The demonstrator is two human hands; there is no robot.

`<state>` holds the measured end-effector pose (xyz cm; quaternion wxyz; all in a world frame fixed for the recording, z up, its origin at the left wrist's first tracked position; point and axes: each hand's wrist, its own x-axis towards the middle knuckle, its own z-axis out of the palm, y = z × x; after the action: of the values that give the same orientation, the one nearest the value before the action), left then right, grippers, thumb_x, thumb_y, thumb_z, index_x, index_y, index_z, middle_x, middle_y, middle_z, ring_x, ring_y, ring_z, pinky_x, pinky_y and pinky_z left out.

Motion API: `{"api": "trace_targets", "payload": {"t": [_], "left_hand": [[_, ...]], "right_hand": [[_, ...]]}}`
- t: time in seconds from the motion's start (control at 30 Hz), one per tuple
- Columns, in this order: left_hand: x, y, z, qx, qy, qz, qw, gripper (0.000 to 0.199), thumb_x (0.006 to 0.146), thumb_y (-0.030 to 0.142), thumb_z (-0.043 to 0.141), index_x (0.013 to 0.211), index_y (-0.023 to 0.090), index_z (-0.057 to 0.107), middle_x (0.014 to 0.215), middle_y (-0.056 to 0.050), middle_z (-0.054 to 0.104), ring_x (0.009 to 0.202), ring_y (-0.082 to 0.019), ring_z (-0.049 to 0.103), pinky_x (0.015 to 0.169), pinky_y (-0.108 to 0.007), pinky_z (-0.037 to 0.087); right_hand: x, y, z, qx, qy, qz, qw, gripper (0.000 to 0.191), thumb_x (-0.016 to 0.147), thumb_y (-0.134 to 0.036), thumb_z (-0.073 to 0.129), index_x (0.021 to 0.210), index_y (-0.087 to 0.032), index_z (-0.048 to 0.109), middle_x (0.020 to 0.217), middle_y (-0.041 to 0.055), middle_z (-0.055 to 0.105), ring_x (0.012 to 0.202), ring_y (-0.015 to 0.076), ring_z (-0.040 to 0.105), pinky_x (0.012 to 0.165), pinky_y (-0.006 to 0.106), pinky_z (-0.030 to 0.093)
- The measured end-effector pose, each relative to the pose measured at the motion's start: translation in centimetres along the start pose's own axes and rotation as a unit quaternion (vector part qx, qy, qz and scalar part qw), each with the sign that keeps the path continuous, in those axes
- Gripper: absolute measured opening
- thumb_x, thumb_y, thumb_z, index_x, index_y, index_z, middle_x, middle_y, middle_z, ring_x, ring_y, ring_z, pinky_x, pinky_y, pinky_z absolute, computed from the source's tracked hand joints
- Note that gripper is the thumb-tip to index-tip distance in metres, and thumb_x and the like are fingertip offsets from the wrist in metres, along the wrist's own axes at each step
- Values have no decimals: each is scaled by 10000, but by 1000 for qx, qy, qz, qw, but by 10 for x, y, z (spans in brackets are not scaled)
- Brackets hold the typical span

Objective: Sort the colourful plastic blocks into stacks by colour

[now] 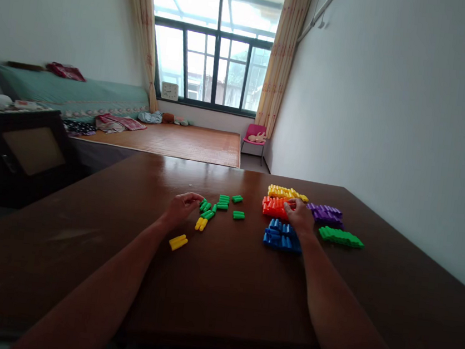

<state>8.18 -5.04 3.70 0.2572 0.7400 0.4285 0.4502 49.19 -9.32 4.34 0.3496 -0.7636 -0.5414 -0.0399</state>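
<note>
The left hand [181, 209] is curling its fingers at the loose green pieces [207, 208], probably to separate them; its grip is staying unclear. The right hand [300, 217] is bending over the red pieces [273, 207], perhaps steadying their row; whether it is gripping any is not showing. Both groups are resting on the bench [219, 290], the green lying right of the left hand.

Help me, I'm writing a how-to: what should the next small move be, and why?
Probably the left hand should pick up a loose green piece: its fingertips are right at the scattered greens, and a tidy green row lies at the right, near a separate purple group. The right hand is at the red blocks.
</note>
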Motion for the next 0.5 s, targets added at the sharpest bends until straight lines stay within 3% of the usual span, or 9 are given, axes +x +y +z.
{"api": "trace_targets", "payload": {"t": [0.13, 0.27, 0.37, 0.5], "left_hand": [[-3, 2, -1, 47, -14, 27, 998, 262, 814, 324, 554, 936, 159, 716, 911, -87, 732, 818, -235, 675, 758, -372, 535], [-7, 11, 2, 86, -21, 38, 995, 246, 829, 288, 532, 931, 165, 718, 933, -86, 710, 832, -212, 658, 751, -327, 534], [-12, 19, 7, 142, -48, 51, 987, 265, 863, 338, 525, 967, 186, 715, 948, -64, 686, 830, -185, 645, 767, -299, 527], [-19, 24, 13, 236, -115, 71, 962, 362, 806, 474, 627, 1081, 248, 699, 1105, -57, 648, 1019, -224, 602, 889, -325, 497]], "right_hand": [[-2, -2, -2, -44, -2, -6, 999, 341, 872, -452, 486, 987, -188, 669, 875, 91, 706, 755, 224, 643, 648, 312, 431], [-3, -6, -7, -40, 42, -32, 998, 353, 905, -421, 424, 996, -175, 660, 907, 98, 695, 781, 221, 625, 660, 308, 410], [-6, -17, -10, -22, 64, -81, 994, 342, 920, -376, 399, 1021, -162, 646, 955, 104, 693, 809, 216, 616, 704, 306, 415], [-21, -42, -5, 0, 29, -166, 986, 295, 920, -337, 423, 1039, -179, 641, 1034, 92, 690, 845, 209, 622, 741, 302, 436]]}}
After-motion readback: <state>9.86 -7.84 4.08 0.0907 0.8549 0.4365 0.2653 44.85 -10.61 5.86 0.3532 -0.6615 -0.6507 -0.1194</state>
